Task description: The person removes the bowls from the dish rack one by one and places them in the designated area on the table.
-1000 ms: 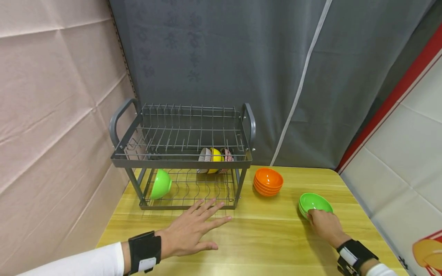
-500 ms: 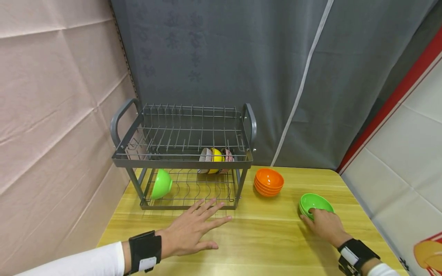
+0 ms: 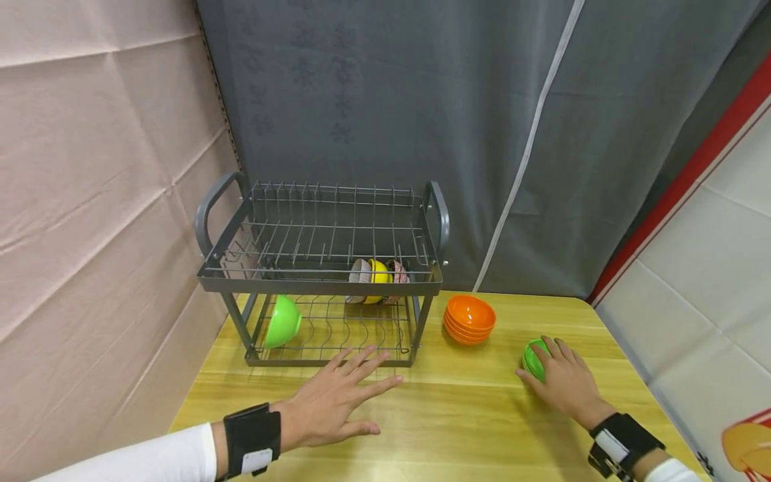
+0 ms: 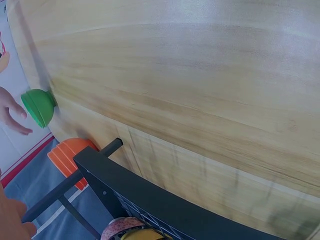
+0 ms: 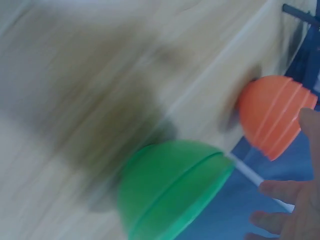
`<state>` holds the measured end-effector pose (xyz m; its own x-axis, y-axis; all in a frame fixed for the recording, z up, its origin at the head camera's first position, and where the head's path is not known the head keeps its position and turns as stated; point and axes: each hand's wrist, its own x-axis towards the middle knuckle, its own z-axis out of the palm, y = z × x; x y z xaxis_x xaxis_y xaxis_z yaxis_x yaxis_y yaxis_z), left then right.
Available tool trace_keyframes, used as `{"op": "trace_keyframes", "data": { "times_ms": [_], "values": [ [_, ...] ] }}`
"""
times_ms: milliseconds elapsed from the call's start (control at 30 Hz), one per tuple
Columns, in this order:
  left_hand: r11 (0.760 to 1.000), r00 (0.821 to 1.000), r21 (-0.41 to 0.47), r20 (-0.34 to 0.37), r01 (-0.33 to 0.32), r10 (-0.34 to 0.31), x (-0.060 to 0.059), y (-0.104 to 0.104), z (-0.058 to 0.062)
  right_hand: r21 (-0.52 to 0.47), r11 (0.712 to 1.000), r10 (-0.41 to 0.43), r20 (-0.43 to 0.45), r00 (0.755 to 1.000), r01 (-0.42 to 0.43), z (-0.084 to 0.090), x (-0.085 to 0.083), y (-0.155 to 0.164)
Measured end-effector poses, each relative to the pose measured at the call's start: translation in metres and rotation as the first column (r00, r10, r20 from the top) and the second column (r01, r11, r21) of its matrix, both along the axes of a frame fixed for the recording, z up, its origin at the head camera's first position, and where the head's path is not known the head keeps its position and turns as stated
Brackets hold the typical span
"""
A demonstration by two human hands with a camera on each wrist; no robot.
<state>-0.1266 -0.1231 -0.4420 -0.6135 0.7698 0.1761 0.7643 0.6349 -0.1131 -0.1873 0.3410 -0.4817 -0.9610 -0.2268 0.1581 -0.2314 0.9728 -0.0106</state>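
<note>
My right hand is held over the small stack of green bowls at the table's right, fingers spread and hiding most of it in the head view. In the right wrist view the fingers show straight above the bowls' rim, with a gap between. The left wrist view also has my right hand apart from the green bowls. My left hand is spread flat, palm down, in front of the dish rack, holding nothing.
Stacked orange bowls stand between the rack and the green ones. On the rack's lower tier, a green bowl leans on edge at left; a yellow bowl sits between two others at right. A grey curtain closes off the back.
My right hand has let go of the green bowls' rim, its fingers opening and spreading over the stack. The left hand stays in place.
</note>
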Motion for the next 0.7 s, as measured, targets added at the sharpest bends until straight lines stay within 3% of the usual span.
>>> {"op": "trace_keyframes", "data": {
  "times_ms": [400, 700],
  "values": [
    [0.999, 0.999, 0.000, 0.021, -0.040, 0.040, 0.000, -0.002, 0.003, -0.023, 0.993, 0.116, -0.031, 0.993, -0.117, 0.028, 0.006, -0.042],
    [0.999, 0.999, 0.021, 0.013, -0.038, 0.038, -0.001, -0.003, 0.003, -0.083, 0.970, 0.225, -0.064, 0.972, -0.230, 0.044, 0.019, -0.080]
  ]
}}
